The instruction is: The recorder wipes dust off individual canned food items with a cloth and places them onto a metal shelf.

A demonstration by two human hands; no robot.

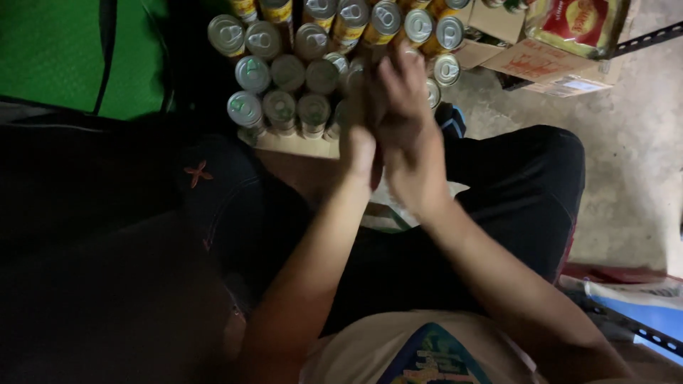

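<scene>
Many round cans stand upright, packed side by side on a flat cardboard sheet, so none can tip. Just right of the cans, open brown boxes hold red packs. Over the cans, the left hand and right hand press flat together, fingers closed, holding nothing.

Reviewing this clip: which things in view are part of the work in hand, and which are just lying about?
In hand:
left hand and right hand, pressed together, blurred, over the cans
ring-pull cans, upright, packed in rows on a flat cardboard tray

Lying about:
cardboard boxes on the concrete floor
red packet on top of them
green sheet
</scene>
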